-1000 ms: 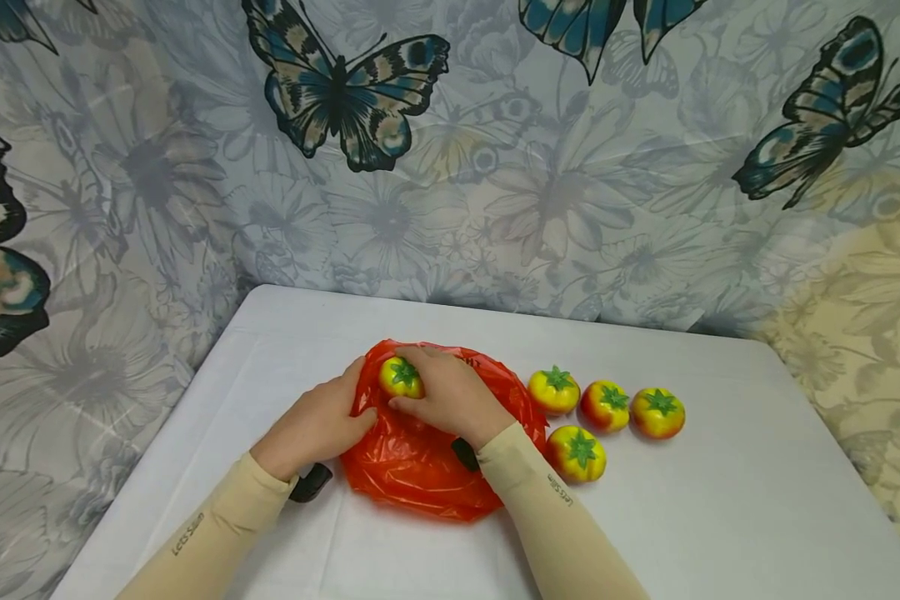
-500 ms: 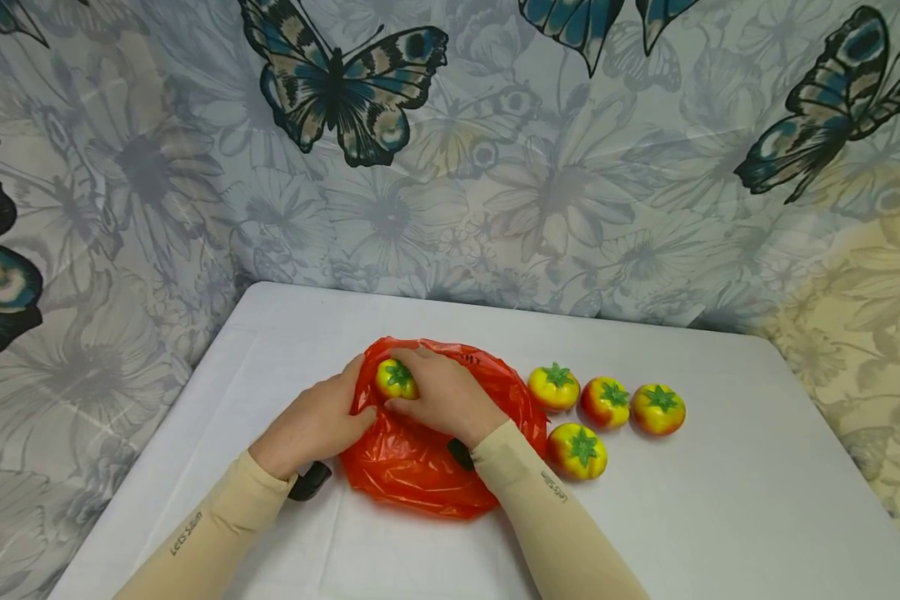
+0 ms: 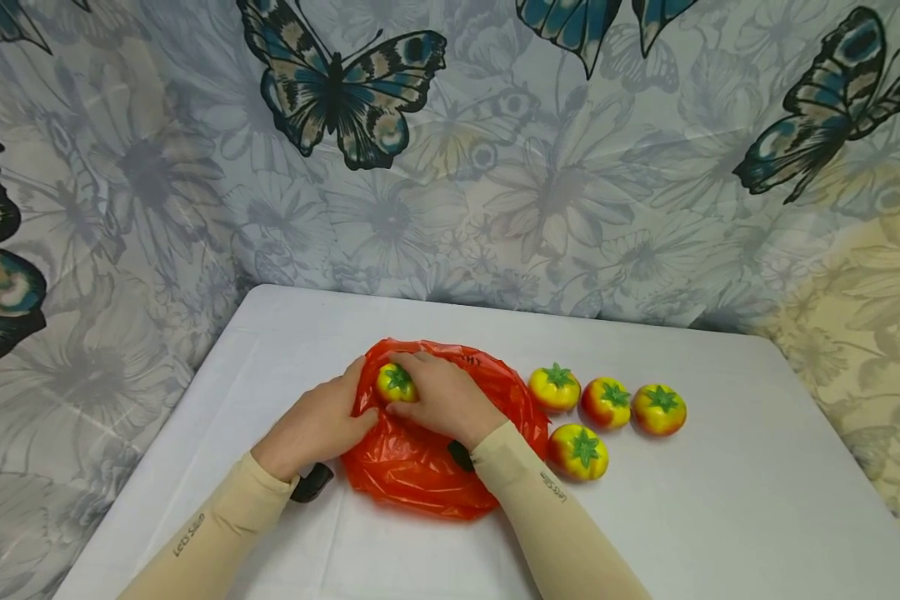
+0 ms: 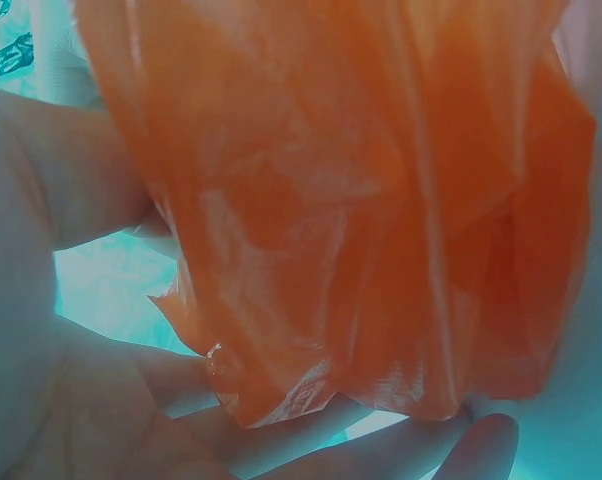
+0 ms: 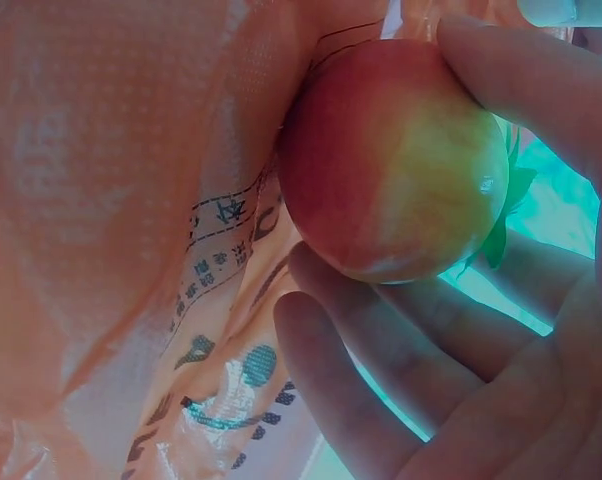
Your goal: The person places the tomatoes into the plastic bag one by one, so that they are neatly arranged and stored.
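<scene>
Clamping a red-and-yellow tomato (image 3: 394, 385) between thumb and curled fingers of the right hand (image 3: 442, 396), over the far left part of a crumpled red bag (image 3: 420, 479). Reaching to the bag's left edge with the left hand (image 3: 315, 421), with thumb and fingers apart about the loose film; cannot tell pinching from merely spreading. To the right of the bag, on the white table (image 3: 757, 500), four loose tomatoes (image 3: 578, 454), with the two leftmost just beside the plastic. Could snag the held tomato on a fold, given so slack and thin a film. Could also lose it by easing the thumb too soon on such a smooth, round skin, and send it rolling down toward the near side. Might drag the bag rightward into the loose tomatoes through a weak hold on the left. Hard to make out: the left fingertips in the head view, lost behind the rim; the opening, largely covered by the right hand; any contents, behind wrinkled plastic. Impossible to place the held tomato surely inside or outside the opening. Too hazy and tinted in both wrist views for judging contact finely.
</scene>
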`<state>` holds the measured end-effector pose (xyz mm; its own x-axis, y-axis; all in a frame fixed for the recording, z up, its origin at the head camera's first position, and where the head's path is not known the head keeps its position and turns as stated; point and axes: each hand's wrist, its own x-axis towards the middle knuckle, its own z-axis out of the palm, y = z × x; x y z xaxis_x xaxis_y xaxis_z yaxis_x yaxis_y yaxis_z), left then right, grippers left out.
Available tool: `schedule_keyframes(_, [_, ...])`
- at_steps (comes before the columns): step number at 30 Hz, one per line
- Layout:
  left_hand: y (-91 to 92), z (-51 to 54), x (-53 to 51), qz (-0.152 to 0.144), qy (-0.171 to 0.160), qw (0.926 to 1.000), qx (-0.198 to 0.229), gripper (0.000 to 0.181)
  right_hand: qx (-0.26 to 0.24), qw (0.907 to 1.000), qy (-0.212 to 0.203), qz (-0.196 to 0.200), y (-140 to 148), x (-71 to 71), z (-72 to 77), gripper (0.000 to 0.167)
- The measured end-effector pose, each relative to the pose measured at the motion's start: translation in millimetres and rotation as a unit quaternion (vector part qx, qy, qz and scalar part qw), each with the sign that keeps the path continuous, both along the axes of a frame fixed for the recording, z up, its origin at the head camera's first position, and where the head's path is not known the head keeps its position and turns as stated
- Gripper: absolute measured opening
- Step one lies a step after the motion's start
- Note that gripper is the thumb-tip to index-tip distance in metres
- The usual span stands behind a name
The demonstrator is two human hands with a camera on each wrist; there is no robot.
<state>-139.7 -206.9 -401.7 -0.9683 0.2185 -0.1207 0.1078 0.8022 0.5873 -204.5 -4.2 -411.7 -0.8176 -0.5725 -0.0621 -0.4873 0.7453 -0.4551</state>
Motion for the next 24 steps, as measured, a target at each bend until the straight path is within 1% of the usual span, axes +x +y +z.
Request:
schedule_keyframes(6, [3.2, -0.8, -1.0, -0.002, 0.0, 1.0, -0.004, 0.078, 0.002, 1.0, 0.001, 0.0, 4, 1.9, -1.2, 0.073])
schedule_keyframes(11, [5.9, -1.2, -2.3, -0.008, -0.002, 0.9999, -0.007, 0.079, 0.001, 1.0, 0.003, -0.007, 12, 6.0, 5.1, 0.077])
schedule_keyframes(14, [8.1, -2.2, -3.5, -0.011, -0.006, 0.9999, -0.006, 0.079, 0.004, 0.9997, 0.014, -0.021, 23, 12.7, 12.7, 0.079])
schedule_keyframes(17, [8.4, -3.0, -3.7, -0.013, -0.01, 0.9999, -0.006, 0.081, 0.01, 0.9988, 0.039, -0.03, 40, 21.9, 23.3, 0.08])
schedule_keyframes(21, [4.3, -2.9, -0.7, -0.007, -0.008, 0.9999, -0.01, 0.083, 0.022, 0.9965, 0.073, -0.035, 66, 35.1, 40.2, 0.078])
schedule_keyframes(24, [1.1, -2.5, 2.2, -0.004, -0.009, 0.9999, -0.013, 0.084, 0.037, 0.9937, 0.094, -0.05, 88, 45.8, 50.0, 0.076])
